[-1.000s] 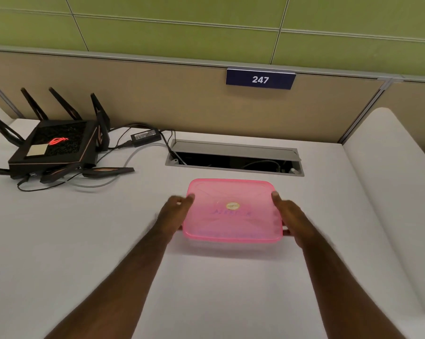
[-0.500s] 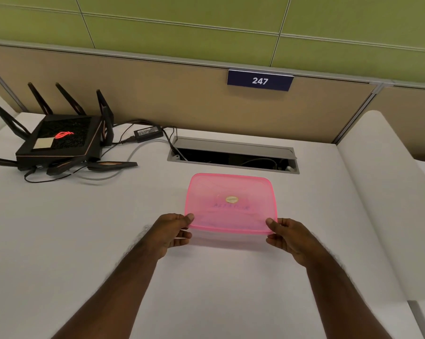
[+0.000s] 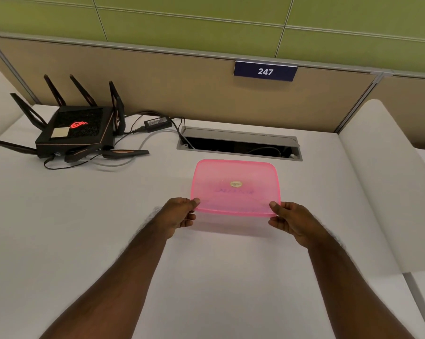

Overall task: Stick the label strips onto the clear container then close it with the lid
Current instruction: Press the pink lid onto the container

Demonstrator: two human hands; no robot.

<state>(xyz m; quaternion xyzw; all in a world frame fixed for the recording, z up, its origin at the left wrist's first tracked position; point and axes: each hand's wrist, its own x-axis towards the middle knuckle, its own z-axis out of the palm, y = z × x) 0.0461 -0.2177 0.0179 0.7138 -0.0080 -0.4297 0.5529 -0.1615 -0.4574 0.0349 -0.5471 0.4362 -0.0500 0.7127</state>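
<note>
A translucent pink lid with a small round gold sticker covers the clear container in the middle of the white desk. Blurred writing shows faintly through the lid. The container under it is mostly hidden; only a pale front wall shows below the lid's near edge. My left hand pinches the lid's near left corner, thumb on top. My right hand pinches the near right corner the same way. No loose label strips are in view.
A black router with several antennas sits at the back left, its cables and power brick trailing toward a cable slot just behind the container. A tan partition with a "247" sign closes the back. A white divider borders the right.
Both hands slid from the lid's left and right sides back to its two near corners. The lid and container stay in about the same place on the desk.
</note>
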